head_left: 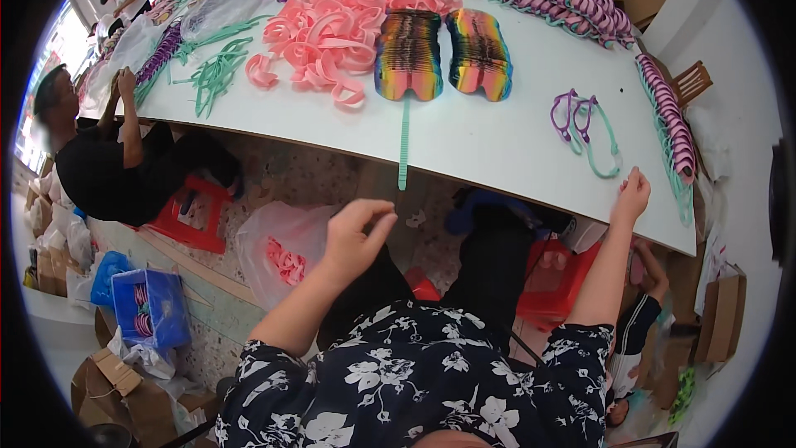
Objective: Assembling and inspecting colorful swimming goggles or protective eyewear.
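My left hand [359,238] is in the air just off the table's front edge, fingers curled and thumb near the fingertips. Whatever they may pinch is too small to make out. Closest to it is a ribbed green strap [404,145], whose near end sticks out past the edge. My right hand [633,195] is at the front edge on the right, fingertips pinched together, their contents hidden. Just beyond it lies a purple goggle frame [563,116] with a green strap [612,143] attached. Two stacks of shiny rainbow lenses [409,54] [480,54] stand farther back.
Pink rubbery pieces [332,25] are heaped on the white table [323,129]. Loose green straps [220,75] lie left, rows of assembled goggles [663,112] right. A co-worker [108,149] sits left. A plastic bag [265,236] and a blue crate [149,303] stand below.
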The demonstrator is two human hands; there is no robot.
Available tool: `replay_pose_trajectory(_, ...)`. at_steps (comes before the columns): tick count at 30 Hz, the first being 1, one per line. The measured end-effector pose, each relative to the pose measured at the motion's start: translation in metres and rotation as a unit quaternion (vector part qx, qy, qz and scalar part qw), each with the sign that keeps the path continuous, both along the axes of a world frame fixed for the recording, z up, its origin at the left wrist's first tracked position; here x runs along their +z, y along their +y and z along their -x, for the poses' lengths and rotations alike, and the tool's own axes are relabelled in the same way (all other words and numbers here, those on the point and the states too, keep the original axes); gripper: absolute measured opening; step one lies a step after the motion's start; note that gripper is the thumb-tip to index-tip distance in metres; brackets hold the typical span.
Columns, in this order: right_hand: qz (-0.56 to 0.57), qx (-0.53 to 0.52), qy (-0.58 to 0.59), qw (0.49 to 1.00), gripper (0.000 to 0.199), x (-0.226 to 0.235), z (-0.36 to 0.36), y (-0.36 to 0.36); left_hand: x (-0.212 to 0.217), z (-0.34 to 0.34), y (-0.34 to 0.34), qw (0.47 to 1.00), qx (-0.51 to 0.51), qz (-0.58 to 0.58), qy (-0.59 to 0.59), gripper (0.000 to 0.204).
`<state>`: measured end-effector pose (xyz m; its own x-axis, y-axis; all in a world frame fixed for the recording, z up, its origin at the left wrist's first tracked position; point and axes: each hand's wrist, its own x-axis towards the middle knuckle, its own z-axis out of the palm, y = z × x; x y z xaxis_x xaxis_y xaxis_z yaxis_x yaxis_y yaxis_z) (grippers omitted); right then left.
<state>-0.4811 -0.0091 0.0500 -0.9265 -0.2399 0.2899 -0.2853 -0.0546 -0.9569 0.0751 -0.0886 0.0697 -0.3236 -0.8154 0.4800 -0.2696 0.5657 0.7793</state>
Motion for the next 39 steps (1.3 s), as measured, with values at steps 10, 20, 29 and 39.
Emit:
replay_pose_trajectory(10, -0.085, 0.139, 0.427, 0.890, 0.015, 0.048, -0.159, -0.057, 0.012, -0.015, -0.142, 0.974, 0.178, 0.124, -0.068, 0.019)
replay_pose_trajectory(20, -0.154, 0.332, 0.550, 0.750, 0.057, 0.058, -0.306, -0.228, 0.003, 0.006, -0.178, 0.952, 0.178, 0.212, -0.128, 0.024)
replay_pose_trajectory(29, -0.105, 0.309, 0.537, 0.778, 0.048, 0.043, -0.315, -0.249, 0.030, 0.003, -0.227, 0.985, 0.139, 0.052, 0.093, 0.006)
replay_pose_trajectory(39, -0.016, 0.334, 0.428, 0.839, 0.040, 0.057, -0.295, -0.221, 0.084, 0.007, -0.146, 0.815, -0.074, -0.254, 0.515, 0.011)
